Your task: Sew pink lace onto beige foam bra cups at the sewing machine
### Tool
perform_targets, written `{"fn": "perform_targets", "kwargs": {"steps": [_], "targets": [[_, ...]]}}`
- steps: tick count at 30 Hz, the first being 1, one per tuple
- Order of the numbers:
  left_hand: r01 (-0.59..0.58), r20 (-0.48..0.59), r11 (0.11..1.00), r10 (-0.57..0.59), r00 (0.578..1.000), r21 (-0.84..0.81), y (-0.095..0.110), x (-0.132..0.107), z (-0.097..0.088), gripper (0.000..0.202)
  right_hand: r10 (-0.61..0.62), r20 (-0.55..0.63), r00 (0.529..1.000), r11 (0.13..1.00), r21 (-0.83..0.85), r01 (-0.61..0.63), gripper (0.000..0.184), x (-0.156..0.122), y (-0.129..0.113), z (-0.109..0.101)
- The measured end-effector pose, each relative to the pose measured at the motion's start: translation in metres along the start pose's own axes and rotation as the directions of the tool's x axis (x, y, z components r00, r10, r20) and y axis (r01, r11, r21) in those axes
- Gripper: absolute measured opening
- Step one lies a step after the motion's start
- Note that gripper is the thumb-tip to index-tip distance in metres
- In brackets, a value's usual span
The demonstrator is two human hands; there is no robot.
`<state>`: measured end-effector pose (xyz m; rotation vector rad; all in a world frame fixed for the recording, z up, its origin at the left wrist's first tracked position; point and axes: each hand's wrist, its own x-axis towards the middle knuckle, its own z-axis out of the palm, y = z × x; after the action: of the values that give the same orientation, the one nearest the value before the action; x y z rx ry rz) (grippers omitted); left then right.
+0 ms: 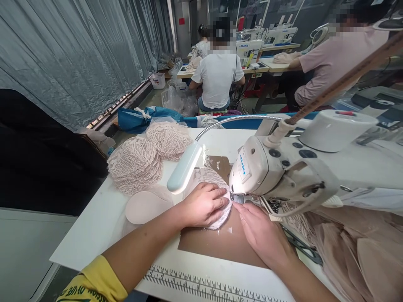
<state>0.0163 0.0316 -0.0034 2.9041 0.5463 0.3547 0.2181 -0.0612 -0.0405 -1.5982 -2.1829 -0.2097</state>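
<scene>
A pale lace-covered cup (223, 217) lies under the needle end of a white JUKI sewing machine (252, 165), its edge at the presser foot. My left hand (206, 203) rests flat on the cup with fingers stretched out, pressing on the lace. Beside the foot, my right hand (262, 230) has its fingertips together at the cup's near right edge; the exact grip there is partly hidden. Brown sheeting (217, 245) covers the table below both hands.
Stacks of lace cups (135, 163) and a smooth beige cup (147, 207) lie to the left. A lamp (185, 167) hangs close above my left hand. Brown mesh fabric (355, 247) heaps at right, near dark scissors (302, 245). A ruler strip (201, 285) runs along the front edge.
</scene>
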Motion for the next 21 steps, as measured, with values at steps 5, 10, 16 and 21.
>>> {"fn": "perform_targets", "kwargs": {"steps": [5, 10, 16, 21], "targets": [[-0.083, 0.001, 0.996, 0.083, 0.997, -0.032, 0.002, -0.003, -0.003, 0.036, 0.031, 0.01, 0.999, 1.0, -0.002, -0.031, 0.038, -0.002, 0.001, -0.004], [-0.137, 0.02, 0.987, 0.14, 0.99, -0.087, 0.002, -0.004, -0.003, 0.03, -0.007, 0.043, 0.999, 0.997, 0.077, 0.004, 0.038, 0.001, -0.002, -0.012], [-0.135, 0.008, 0.986, 0.136, 0.991, -0.098, 0.001, -0.006, 0.0, 0.026, -0.044, 0.044, 0.998, 0.997, 0.058, 0.041, 0.04, 0.001, -0.003, -0.014], [-0.114, -0.018, 0.988, 0.113, 0.993, -0.1, 0.0, -0.006, 0.003, 0.024, -0.132, 0.088, 0.987, 0.987, 0.099, 0.123, 0.041, 0.003, -0.003, -0.015]]}}
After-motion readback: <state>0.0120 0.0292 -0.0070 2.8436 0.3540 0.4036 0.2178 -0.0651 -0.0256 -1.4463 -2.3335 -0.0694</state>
